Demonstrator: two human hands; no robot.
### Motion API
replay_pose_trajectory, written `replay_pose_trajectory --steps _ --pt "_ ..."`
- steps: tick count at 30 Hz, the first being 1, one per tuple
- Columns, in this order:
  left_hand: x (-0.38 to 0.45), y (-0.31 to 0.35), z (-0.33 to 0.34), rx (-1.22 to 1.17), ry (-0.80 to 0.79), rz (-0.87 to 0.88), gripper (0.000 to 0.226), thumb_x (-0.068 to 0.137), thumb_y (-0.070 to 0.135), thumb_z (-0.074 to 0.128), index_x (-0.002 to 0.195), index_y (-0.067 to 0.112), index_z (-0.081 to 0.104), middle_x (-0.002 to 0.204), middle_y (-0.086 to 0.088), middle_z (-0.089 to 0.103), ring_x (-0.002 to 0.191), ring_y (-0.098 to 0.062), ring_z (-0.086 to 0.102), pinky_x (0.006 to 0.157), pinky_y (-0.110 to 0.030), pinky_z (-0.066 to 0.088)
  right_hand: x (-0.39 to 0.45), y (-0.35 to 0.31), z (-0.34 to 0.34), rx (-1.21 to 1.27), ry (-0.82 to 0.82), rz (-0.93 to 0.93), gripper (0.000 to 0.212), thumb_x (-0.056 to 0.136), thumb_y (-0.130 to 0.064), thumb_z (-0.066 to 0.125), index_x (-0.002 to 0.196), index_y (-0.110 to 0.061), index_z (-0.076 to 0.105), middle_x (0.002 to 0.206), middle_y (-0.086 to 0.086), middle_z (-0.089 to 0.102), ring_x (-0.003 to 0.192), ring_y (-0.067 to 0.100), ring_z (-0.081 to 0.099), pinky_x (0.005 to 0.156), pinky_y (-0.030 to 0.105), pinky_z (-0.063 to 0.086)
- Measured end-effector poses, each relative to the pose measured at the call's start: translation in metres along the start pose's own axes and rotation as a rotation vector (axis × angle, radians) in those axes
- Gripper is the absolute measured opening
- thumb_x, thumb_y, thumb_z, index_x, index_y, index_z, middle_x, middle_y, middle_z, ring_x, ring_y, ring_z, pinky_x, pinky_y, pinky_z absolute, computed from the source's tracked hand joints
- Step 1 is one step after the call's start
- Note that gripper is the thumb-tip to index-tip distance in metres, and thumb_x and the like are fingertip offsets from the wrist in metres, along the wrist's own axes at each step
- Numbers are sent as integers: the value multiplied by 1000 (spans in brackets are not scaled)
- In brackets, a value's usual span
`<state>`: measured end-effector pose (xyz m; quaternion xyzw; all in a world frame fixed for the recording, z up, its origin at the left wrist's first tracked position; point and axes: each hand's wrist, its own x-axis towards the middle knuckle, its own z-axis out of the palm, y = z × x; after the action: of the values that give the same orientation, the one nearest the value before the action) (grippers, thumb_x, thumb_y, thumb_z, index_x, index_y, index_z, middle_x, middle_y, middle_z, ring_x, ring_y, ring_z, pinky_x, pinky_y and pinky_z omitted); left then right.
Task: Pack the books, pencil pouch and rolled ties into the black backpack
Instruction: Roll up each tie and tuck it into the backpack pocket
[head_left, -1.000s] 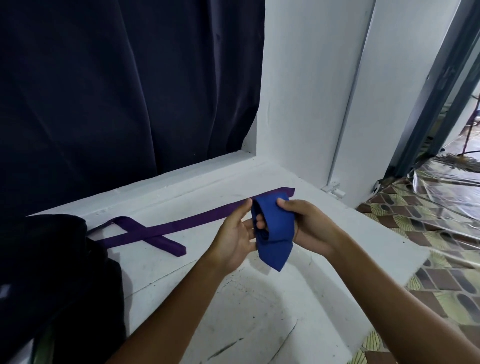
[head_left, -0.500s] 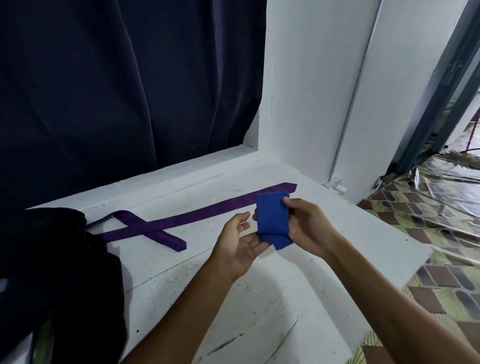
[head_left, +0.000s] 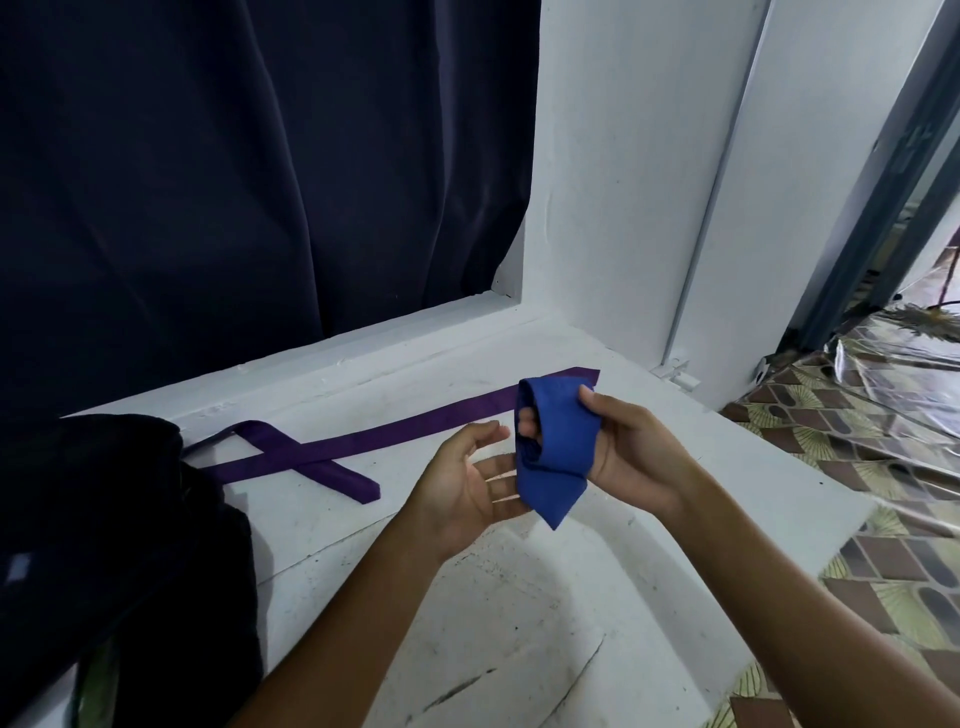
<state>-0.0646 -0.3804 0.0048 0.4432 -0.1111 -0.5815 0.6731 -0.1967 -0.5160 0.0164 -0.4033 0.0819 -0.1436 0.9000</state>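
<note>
Blue tie (head_left: 558, 447) sat rolled in the right hand (head_left: 631, 454)'s curled fingers, left hand (head_left: 470, 483) open beneath; tucking its loose tip would keep it tight.

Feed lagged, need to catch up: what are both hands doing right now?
Left hand: open, palm up beside the blue tie.
Right hand: gripping the rolled blue tie.

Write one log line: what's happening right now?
right hand grips rolled blue fabric tie | left hand open beside it | flat purple tie unrolled on white ledge
</note>
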Motion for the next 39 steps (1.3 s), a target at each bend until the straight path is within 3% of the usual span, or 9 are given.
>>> replay_pose_trajectory --steps 5,8,11,13,16,20,23,26,39 --pt "3 10 -5 507 121 497 41 83 52 54 111 22 60 115 -2 69 105 -14 65 89 -33 48 -3 -6 16 -125 -125 72 46 78 -22 73 115 5 66 110 23 68 97 31 69 85 37 56" --pt "-1 34 1 591 -38 795 44 83 42 60 121 21 55 125 5 65 119 -6 57 88 -15 46 -4 -10 28 -190 -195 108 47 79 -24 73 114 5 66 108 23 68 95 31 69 84 36 56" --pt "-6 55 13 673 -338 706 80 69 57 75 135 21 46 131 -2 62 118 -15 61 87 -25 52 0 -13 41 -213 -255 115 49 88 -31 63 121 5 61 109 26 66 93 34 68 86 40 55" --pt "-7 57 19 618 -468 602 97 61 61 81 139 19 42 120 -6 67 80 -15 71 67 -23 54 4 -14 48 -216 -280 108 54 96 -37 47 131 4 53 106 29 64 90 37 68 88 43 54" --pt "-6 45 19 475 -395 558 94 55 50 89 134 22 47 105 -5 68 38 -9 47 41 -17 42 4 -15 53 -223 -260 135 60 97 -47 36 126 0 59 100 27 68 86 36 69 87 42 55" --pt "-9 20 23 443 -200 569 84 50 31 85 127 32 50 105 -5 67 71 -15 66 59 -26 53 4 -13 55 -256 -61 153 62 91 -54 38 105 -4 74 103 18 71 87 29 69 80 36 57" --pt "-5 6 22 402 -69 554 86 46 32 88 123 37 51 113 -13 66 94 -25 68 75 -37 57 6 -7 54 -266 35 180 73 90 -58 39 120 3 65 122 23 64 106 31 62 95 39 50" --pt "-4 -2 18 355 14 544 82 48 30 89 121 37 52 116 -16 64 94 -26 69 76 -38 57 6 0 54 -274 71 191 78 95 -60 30 127 4 59 125 23 62 110 32 62 99 41 48" --pt "-3 -19 12 68 152 581 69 61 14 86 119 27 50 122 -23 58 88 -26 67 67 -36 57 9 34 69 -579 544 -229 62 100 -52 35 76 0 61 76 26 67 70 29 66 66 38 54"
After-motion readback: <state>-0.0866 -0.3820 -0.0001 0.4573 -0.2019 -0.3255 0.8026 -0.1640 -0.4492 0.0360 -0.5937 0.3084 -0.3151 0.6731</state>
